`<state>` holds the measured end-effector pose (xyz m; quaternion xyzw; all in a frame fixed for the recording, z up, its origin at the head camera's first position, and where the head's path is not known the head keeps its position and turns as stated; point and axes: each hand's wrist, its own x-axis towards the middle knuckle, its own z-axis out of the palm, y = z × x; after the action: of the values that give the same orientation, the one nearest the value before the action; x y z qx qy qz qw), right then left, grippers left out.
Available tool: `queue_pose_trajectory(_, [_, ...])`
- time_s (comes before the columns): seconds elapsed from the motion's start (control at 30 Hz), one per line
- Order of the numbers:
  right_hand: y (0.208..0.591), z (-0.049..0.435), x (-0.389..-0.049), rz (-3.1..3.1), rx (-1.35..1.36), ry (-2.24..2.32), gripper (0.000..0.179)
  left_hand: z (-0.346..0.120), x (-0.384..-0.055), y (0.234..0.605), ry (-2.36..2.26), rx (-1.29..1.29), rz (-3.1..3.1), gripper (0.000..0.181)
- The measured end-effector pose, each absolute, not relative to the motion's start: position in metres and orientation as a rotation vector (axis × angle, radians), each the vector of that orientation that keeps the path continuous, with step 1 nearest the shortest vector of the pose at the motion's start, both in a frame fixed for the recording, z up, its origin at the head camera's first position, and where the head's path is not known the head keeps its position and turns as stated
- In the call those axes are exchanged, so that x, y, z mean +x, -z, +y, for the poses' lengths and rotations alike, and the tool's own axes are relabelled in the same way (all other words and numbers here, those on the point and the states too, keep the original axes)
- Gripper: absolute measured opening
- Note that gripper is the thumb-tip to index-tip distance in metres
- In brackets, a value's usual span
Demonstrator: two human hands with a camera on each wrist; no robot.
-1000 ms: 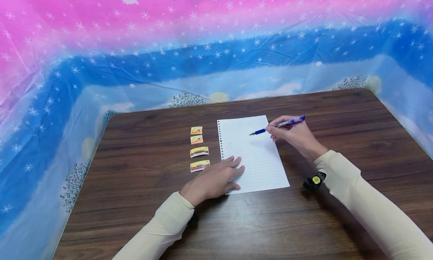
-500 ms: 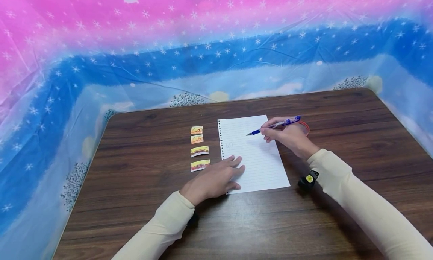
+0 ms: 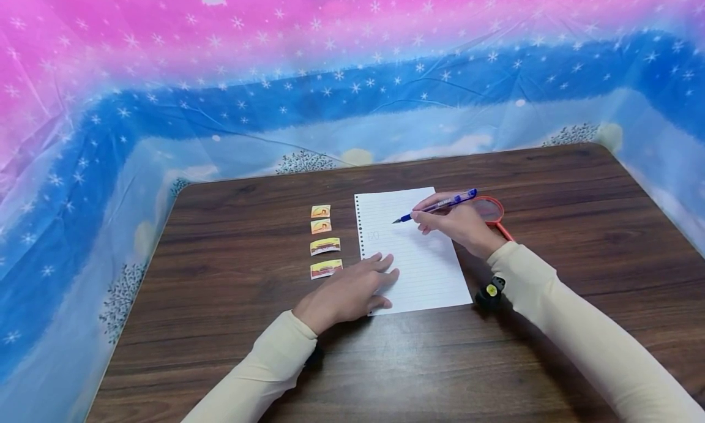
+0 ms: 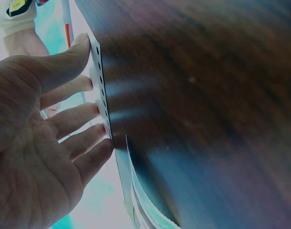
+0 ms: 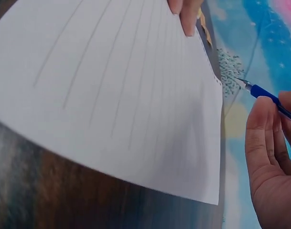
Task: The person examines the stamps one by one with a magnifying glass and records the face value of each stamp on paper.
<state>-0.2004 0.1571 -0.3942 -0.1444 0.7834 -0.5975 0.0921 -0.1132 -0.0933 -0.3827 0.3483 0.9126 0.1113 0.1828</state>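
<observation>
So the right hand (image 3: 459, 224) has slid left over the lined sheet (image 3: 421, 267), pen (image 3: 440, 206) pinched between thumb and fingers, and we can now see a magnifying glass (image 3: 491, 209) just behind that grip (a second ago we couldn't). That brings the pen tip (image 3: 395, 221) closer to the faint marks (image 3: 373, 235) off the grip's left, too pale for us to read; we'd guess the writing is between strokes. The left hand (image 3: 347, 288) hasn't budged: relaxed fingers resting on the sheet, gripping nothing, four small cards (image 3: 325, 247) beyond it and to its left. From the head view we couldn't swear the tip is off the paper, but the right wrist view shows it clear. The left wrist view gives us punched holes (image 4: 102, 86) right by the left fingertips, which the head view covers.
</observation>
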Motion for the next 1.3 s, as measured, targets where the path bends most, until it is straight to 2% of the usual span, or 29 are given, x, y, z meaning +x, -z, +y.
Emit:
queue_pose_trajectory(0.2, [0.397, 0.15, -0.2, 2.259, -0.451, 1.802, 0.025, -0.094, -0.113, 0.384, -0.316, 0.995, 2.575, 0.057])
queue_pose_trajectory(0.87, [0.412, 0.131, -0.205, 2.367, -0.285, 1.65, 0.019, -0.094, -0.113, 0.384, -0.297, 1.009, 2.592, 0.055])
queue_pose_trajectory(1.3, [0.413, 0.132, -0.205, 2.329, -0.256, 1.644, 0.024, -0.094, -0.113, 0.384, -0.304, 1.012, 2.587, 0.056])
